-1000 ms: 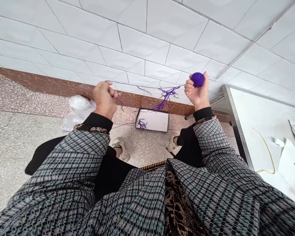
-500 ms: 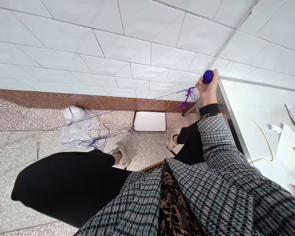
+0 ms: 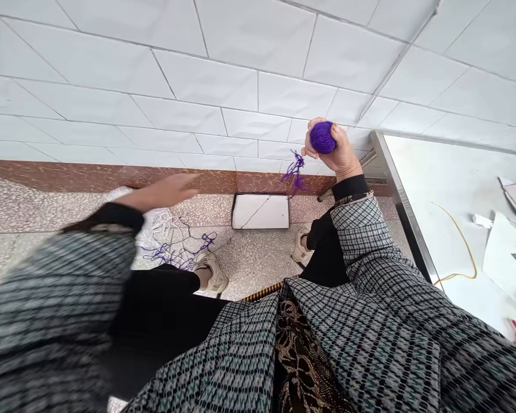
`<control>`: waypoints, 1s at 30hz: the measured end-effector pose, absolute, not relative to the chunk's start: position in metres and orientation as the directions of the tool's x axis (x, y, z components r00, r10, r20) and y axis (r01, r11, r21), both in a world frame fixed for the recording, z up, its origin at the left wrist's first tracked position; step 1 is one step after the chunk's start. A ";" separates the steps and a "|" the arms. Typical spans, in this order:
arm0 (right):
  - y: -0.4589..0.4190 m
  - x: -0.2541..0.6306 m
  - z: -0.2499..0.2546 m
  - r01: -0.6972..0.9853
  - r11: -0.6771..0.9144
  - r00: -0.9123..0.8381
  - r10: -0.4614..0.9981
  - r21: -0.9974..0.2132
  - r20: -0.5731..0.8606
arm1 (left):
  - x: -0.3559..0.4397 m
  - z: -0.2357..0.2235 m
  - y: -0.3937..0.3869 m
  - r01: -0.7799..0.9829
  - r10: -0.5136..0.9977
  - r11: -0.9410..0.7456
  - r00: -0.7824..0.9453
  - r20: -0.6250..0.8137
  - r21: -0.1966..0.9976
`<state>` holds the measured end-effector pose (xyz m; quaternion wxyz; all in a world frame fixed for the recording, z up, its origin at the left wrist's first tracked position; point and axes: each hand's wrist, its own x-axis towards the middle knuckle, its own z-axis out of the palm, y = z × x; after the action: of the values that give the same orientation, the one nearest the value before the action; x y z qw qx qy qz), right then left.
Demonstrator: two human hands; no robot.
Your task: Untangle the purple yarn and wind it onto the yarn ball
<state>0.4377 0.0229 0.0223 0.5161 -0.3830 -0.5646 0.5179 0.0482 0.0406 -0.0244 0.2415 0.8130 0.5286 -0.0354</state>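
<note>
My right hand [image 3: 337, 155] is raised in front of the white tiled wall, fingers wrapped round a small purple yarn ball [image 3: 322, 137]. A tangle of purple strands [image 3: 296, 172] hangs from the ball just left of that hand. My left hand [image 3: 165, 190] reaches out to the left, blurred by motion, with its fingers seeming stretched and nothing visible in them. Below it, loose purple yarn [image 3: 178, 252] lies in loops on the speckled floor beside my left shoe [image 3: 212, 272].
A white flat box [image 3: 261, 211] lies on the floor against the brown skirting. A clear plastic bag with white cord [image 3: 155, 226] sits to the left. A white metal-edged table [image 3: 460, 229] at right carries a yellow cord [image 3: 462, 241] and paper scraps.
My left hand, out of view half a second ago, has swung back in and reaches left. My right hand with the ball has moved left and turned. The taut strand has gone slack.
</note>
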 end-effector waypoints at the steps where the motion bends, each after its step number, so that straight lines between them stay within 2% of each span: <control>1: 0.023 0.436 0.022 -0.106 0.143 -0.179 0.971 -0.984 0.160 | 0.068 -0.035 0.046 0.849 0.805 -0.325 0.479 -0.349 0.416; 4: 0.026 0.434 0.021 -0.116 0.054 -0.158 0.985 -0.992 0.072 | 0.142 -0.066 0.056 0.657 0.705 -0.262 0.630 -0.325 0.707; 6: 0.026 0.433 0.020 -0.159 0.059 -0.147 0.986 -0.986 0.083 | 0.184 -0.082 0.055 0.507 0.650 -0.142 0.695 -0.306 0.850; 10: 0.023 0.435 0.021 -0.266 0.117 -0.143 0.977 -0.957 0.159 | 0.220 -0.102 0.039 0.300 0.532 0.089 0.792 -0.300 0.950; 12: 0.022 0.437 0.022 -0.266 0.109 -0.112 0.983 -0.958 0.143 | 0.219 -0.104 0.033 0.262 0.591 0.130 0.754 -0.286 0.956; 15: 0.021 0.441 0.021 -0.266 0.095 -0.006 0.995 -0.959 0.100 | 0.205 -0.099 0.029 0.293 0.740 0.099 0.617 -0.267 0.951; 19: 0.029 0.444 0.015 -0.306 0.114 0.168 0.984 -0.945 0.064 | 0.175 -0.084 0.030 0.261 0.777 0.170 0.558 -0.292 0.950; 23: 0.045 0.451 0.008 -0.377 0.298 0.442 0.890 -0.877 0.113 | 0.127 -0.072 0.030 0.233 0.825 0.246 0.459 -0.329 0.941; 25: 0.053 0.458 0.006 -0.347 0.386 0.565 0.814 -0.855 0.139 | 0.090 -0.066 0.030 0.289 0.845 0.276 0.381 -0.375 0.917; 27: 0.057 0.466 0.004 -0.285 0.387 0.608 0.780 -0.877 0.147 | 0.044 -0.056 0.029 0.386 0.858 0.312 0.277 -0.431 0.868; 30: 0.057 0.475 0.001 -0.217 0.332 0.585 0.797 -0.918 0.150 | -0.029 -0.026 0.019 0.625 0.868 0.363 0.042 -0.494 0.691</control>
<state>0.4749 0.0572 0.0013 0.7557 -0.4704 -0.3082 0.3357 -0.0288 0.0188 -0.0262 0.4686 0.5491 0.6797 0.1301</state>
